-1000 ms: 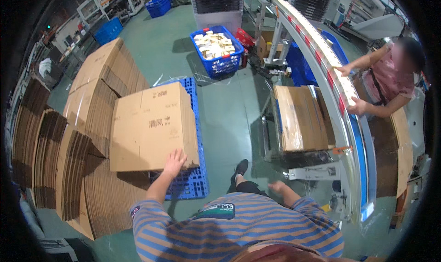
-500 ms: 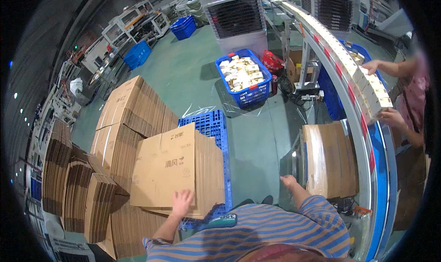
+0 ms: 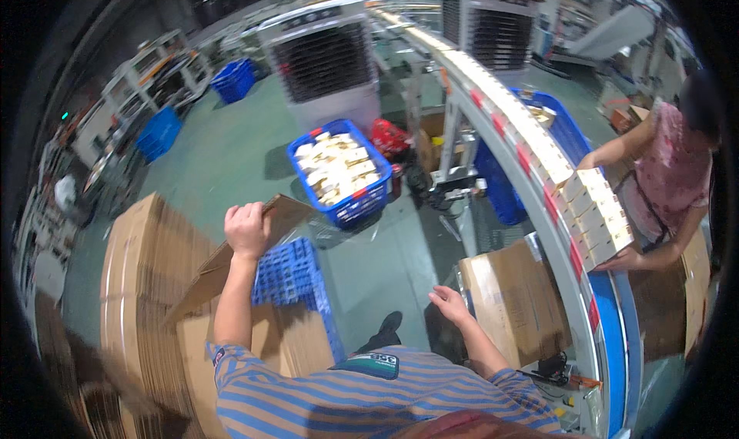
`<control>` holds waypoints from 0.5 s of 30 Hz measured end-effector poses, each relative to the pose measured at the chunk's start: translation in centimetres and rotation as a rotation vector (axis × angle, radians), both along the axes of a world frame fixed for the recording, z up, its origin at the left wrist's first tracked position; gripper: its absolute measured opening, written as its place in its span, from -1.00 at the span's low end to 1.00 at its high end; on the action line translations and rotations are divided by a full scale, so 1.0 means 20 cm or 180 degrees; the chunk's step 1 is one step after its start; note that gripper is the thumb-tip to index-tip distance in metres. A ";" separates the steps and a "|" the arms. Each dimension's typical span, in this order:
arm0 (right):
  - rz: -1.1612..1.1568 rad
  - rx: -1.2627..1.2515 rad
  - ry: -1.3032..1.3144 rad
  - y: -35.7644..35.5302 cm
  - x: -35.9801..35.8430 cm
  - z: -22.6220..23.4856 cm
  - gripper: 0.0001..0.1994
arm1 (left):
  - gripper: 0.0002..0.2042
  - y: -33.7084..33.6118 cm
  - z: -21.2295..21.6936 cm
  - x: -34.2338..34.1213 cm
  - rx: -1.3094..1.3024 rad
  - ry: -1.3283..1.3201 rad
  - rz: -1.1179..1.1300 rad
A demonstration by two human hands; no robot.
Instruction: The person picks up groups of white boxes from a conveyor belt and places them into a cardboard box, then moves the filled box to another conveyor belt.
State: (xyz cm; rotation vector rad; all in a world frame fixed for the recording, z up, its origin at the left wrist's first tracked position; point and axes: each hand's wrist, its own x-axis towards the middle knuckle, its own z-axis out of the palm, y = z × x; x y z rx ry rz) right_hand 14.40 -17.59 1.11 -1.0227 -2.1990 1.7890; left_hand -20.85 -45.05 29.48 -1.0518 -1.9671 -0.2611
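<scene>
My left hand (image 3: 246, 228) grips the top edge of a flattened brown cardboard box (image 3: 202, 279) and holds it tilted up above the stacks of flat cartons (image 3: 142, 285) and the blue plastic pallet (image 3: 286, 271). My right hand (image 3: 449, 303) hangs open with its fingers spread, holding nothing, just left of a brown carton (image 3: 512, 300) that stands beside the conveyor.
A curved conveyor (image 3: 531, 154) with a blue rim runs along the right. Beyond it a person in a pink top (image 3: 677, 177) holds a row of small white boxes (image 3: 600, 216). A blue crate of small packs (image 3: 339, 173) and a large fan unit (image 3: 323, 61) stand ahead.
My left hand has gone from resting on the flat box to lifting it by its edge. The view has swung upward toward the fan and conveyor.
</scene>
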 end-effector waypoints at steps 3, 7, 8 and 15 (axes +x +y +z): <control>-0.0376 0.1363 0.0439 0.05 -0.23 0.52 -0.15 | -0.66 0.60 -0.06 -0.16 0.0388 -0.0188 -0.1533; -0.1424 0.3447 0.0143 0.13 -0.38 1.15 -0.56 | -0.58 1.33 -0.31 -0.01 0.1089 -0.2044 -0.2632; -0.1805 0.2934 -0.0083 0.18 -0.34 1.26 -0.66 | -0.60 1.48 -0.33 0.08 0.1403 -0.2478 -0.2938; -0.3432 0.1753 0.1752 0.28 0.49 1.39 -0.84 | -0.70 2.03 0.09 0.30 -0.0931 -0.2754 -0.4784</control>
